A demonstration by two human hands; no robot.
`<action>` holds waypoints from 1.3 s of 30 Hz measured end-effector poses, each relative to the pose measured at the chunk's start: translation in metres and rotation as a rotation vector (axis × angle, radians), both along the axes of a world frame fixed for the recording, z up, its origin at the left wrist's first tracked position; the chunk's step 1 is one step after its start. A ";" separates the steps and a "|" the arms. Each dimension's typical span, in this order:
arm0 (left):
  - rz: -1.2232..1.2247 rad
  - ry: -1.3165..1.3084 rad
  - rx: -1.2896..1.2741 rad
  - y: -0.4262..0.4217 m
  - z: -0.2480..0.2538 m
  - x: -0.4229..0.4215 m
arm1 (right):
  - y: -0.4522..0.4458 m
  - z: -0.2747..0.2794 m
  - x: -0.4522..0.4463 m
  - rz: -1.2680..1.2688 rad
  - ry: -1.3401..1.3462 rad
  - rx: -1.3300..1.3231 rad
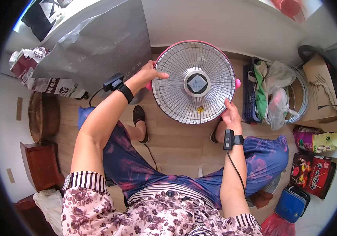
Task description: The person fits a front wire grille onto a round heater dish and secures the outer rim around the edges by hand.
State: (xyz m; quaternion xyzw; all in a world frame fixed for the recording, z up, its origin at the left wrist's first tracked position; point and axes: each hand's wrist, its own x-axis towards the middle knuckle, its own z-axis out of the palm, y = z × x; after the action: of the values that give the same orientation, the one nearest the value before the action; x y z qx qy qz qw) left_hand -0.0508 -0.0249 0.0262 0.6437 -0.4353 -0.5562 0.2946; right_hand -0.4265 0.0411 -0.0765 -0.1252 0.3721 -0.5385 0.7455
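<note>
A round dish heater with a pink rim, a wire grille and a shiny reflector faces up in front of me. A dark diamond-shaped label sits at its centre, and a small yellow sticker is on the lower part. My left hand is closed on the rim at the left, thumb lying over the grille. At the lower right, my right hand grips the rim, its other fingers hidden beneath. A pink knob sticks out on the right side. Whatever base the heater has is hidden underneath.
A large grey plastic sheet stands at the upper left. To the right are a dark crate with bags, coiled tubing and a cardboard box. A red box and blue container lie lower right; a wooden cabinet is left.
</note>
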 end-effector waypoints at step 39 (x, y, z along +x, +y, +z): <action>-0.013 -0.178 0.099 0.042 0.004 -0.017 | 0.003 0.031 -0.014 0.130 0.015 0.106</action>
State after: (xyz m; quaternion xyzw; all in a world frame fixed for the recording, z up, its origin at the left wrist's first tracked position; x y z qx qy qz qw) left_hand -0.0675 0.0168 0.0304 0.7016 -0.4359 -0.5194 0.2191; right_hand -0.4400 0.0442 -0.0458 -0.1133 0.3967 -0.4675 0.7818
